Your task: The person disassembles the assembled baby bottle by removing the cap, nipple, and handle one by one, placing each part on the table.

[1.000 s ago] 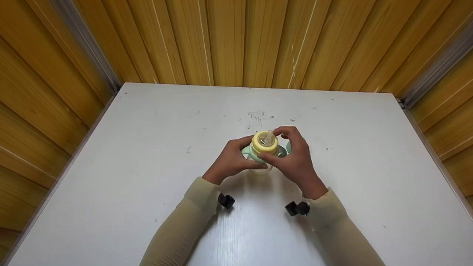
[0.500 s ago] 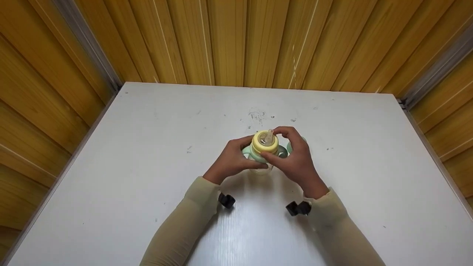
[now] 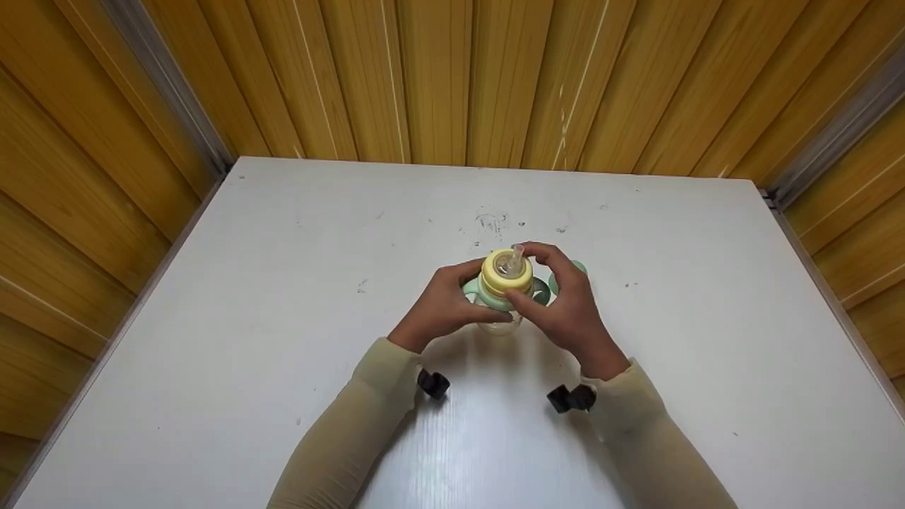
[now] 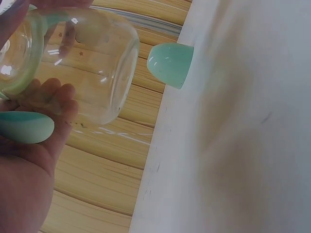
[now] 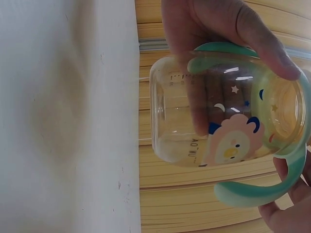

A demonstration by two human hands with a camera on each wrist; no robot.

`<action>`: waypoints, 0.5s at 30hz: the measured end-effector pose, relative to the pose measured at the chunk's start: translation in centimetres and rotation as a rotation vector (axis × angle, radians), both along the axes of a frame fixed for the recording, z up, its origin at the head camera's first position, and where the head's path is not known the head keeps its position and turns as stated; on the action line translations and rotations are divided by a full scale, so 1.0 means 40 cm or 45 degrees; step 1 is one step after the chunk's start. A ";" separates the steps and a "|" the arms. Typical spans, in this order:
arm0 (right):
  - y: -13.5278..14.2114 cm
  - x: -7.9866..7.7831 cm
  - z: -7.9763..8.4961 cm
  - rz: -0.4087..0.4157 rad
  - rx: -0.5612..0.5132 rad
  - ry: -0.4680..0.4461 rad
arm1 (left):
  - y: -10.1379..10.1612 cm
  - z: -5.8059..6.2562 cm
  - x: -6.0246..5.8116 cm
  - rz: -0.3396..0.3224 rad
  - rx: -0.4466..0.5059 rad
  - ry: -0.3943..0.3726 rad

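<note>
A clear baby bottle [image 5: 228, 141] with a printed animal face is held above the table, its base apart from the surface in both wrist views. Pale green handles [image 5: 252, 195] stick out on both sides. My left hand [image 3: 449, 304] grips the bottle's body and handle area from the left. My right hand [image 3: 569, 307] pinches the yellow screw ring [image 3: 497, 284] at the top between thumb and fingers. Out of that ring rises a clear teat [image 3: 516, 261]. Behind my right hand a green domed cap [image 4: 171, 64] stands on the table.
The white table [image 3: 283, 283] has dark scuff marks toward its far side. Wood-look panel walls [image 3: 438, 78] close off the back and both sides. A black wrist camera [image 3: 433, 384] sits by the left sleeve, another by the right.
My right thumb has shifted slightly right along the yellow ring, and the teat leans a little further up. The left hand keeps its grip in place.
</note>
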State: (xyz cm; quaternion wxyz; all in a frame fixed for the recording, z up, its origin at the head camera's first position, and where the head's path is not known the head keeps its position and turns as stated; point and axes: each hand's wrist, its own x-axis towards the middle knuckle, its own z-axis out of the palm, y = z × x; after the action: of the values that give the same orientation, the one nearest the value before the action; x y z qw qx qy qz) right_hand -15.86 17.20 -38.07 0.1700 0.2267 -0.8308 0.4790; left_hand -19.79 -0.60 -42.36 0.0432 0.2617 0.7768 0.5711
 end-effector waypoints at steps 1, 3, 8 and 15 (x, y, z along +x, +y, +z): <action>0.000 0.001 0.001 0.002 0.001 -0.006 | 0.000 0.000 0.000 0.000 -0.002 0.002; 0.000 0.003 0.004 0.006 0.007 -0.014 | 0.000 -0.001 -0.001 0.000 -0.008 0.005; 0.001 0.001 0.003 0.013 0.008 -0.013 | 0.000 -0.005 -0.003 0.001 -0.013 0.001; 0.006 -0.012 -0.014 0.010 0.005 -0.001 | -0.001 -0.006 -0.006 0.009 -0.020 -0.009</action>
State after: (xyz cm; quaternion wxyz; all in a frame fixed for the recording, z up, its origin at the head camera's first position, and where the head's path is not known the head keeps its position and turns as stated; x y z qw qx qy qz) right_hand -16.34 17.44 -38.62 0.1674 0.2300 -0.8310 0.4780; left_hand -20.03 -0.62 -42.62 0.0461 0.2565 0.7820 0.5662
